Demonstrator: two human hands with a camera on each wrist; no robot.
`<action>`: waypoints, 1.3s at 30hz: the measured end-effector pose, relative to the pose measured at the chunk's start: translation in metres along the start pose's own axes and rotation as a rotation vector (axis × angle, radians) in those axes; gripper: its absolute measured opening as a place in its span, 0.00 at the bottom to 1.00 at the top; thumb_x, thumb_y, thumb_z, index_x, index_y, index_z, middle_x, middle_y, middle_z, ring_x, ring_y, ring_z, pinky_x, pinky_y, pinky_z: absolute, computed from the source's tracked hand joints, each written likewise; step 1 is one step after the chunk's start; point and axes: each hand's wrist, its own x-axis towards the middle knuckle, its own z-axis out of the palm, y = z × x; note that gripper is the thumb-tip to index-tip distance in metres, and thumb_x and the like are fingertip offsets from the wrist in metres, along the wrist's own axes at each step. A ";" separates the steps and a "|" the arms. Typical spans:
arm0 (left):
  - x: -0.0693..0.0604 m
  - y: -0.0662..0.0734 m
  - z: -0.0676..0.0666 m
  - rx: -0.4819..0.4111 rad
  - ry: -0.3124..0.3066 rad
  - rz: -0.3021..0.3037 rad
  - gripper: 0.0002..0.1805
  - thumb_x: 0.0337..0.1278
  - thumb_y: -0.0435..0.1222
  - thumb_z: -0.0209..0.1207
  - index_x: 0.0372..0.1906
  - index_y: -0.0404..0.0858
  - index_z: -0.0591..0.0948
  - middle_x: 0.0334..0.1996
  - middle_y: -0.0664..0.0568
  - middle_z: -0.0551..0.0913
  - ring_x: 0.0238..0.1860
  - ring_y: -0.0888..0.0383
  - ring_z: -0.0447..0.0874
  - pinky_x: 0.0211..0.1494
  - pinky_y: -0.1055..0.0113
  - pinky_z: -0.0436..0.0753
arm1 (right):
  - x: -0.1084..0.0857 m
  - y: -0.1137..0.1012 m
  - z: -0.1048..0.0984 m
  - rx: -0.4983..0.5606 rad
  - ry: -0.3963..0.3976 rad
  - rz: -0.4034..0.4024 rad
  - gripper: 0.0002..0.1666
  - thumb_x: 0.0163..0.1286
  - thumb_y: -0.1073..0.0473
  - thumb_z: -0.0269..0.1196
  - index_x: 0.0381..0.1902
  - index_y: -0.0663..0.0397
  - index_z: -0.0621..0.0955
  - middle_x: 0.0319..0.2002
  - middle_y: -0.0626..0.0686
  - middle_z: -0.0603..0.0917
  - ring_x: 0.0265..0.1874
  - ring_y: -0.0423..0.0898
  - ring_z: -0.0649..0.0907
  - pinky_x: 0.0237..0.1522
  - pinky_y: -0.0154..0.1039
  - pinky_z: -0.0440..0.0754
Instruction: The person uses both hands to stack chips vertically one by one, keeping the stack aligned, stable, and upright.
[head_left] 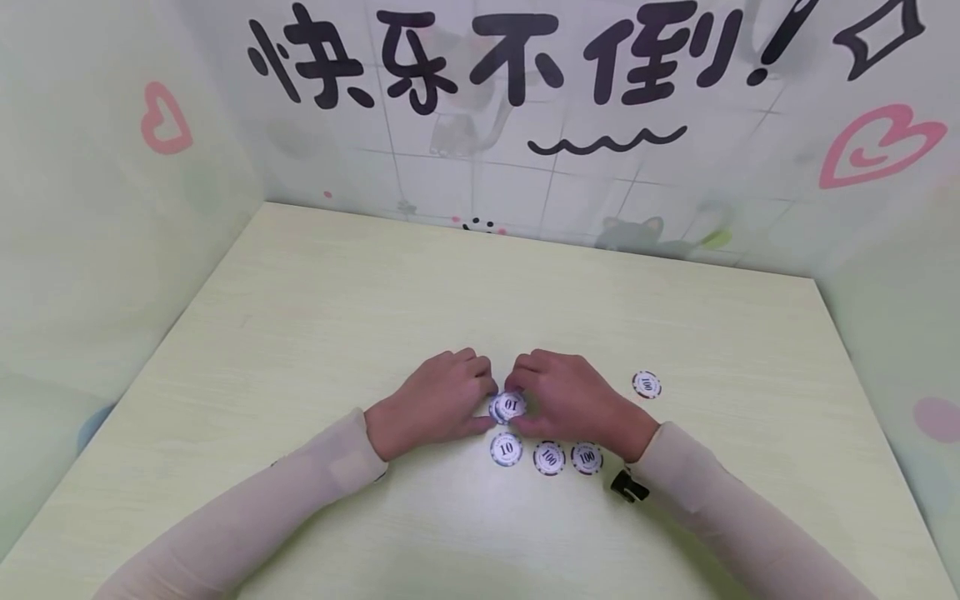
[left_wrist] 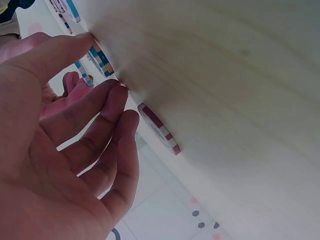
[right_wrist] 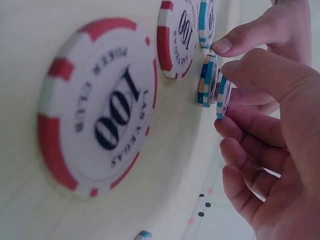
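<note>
Pale table (head_left: 337, 292) with poker chips (head_left: 506, 449)

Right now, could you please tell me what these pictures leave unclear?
Head view: number on the stack, hidden by the 10 chip over it.
Left wrist view: face of the red-edged chip, too slanted to read.
Right wrist view: blue-edged thing, cut off by the lower edge.
Head view: black object, too small to name.

A pale bench (head_left: 337, 283) stands against a printed white backdrop (head_left: 352, 175) bearing bold black Chinese characters (head_left: 517, 71), a wavy black line (head_left: 607, 144) and two pink hearts, left and right. Low down, a faint grey shape (head_left: 630, 235) seems to be a cat, though it is blurred.
</note>
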 end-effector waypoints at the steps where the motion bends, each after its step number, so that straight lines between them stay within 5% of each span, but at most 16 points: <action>1: 0.000 0.000 0.000 -0.002 0.000 -0.001 0.18 0.61 0.51 0.78 0.42 0.40 0.93 0.37 0.53 0.85 0.35 0.55 0.76 0.37 0.66 0.76 | 0.001 0.000 0.001 -0.004 -0.001 -0.007 0.20 0.67 0.47 0.79 0.50 0.52 0.90 0.45 0.47 0.87 0.41 0.43 0.83 0.41 0.37 0.84; 19: -0.001 -0.002 -0.001 -0.043 -0.010 -0.012 0.17 0.60 0.49 0.80 0.43 0.40 0.94 0.37 0.53 0.86 0.36 0.54 0.77 0.38 0.65 0.78 | 0.004 -0.001 0.006 -0.045 0.010 -0.062 0.21 0.68 0.47 0.79 0.52 0.53 0.91 0.46 0.48 0.87 0.42 0.44 0.83 0.42 0.37 0.85; 39: -0.002 -0.002 -0.001 -0.044 -0.030 -0.024 0.17 0.60 0.49 0.80 0.44 0.40 0.94 0.40 0.53 0.86 0.37 0.54 0.78 0.39 0.65 0.78 | -0.004 -0.001 -0.001 -0.031 0.038 -0.025 0.25 0.68 0.44 0.78 0.54 0.54 0.90 0.49 0.49 0.87 0.45 0.46 0.84 0.42 0.39 0.85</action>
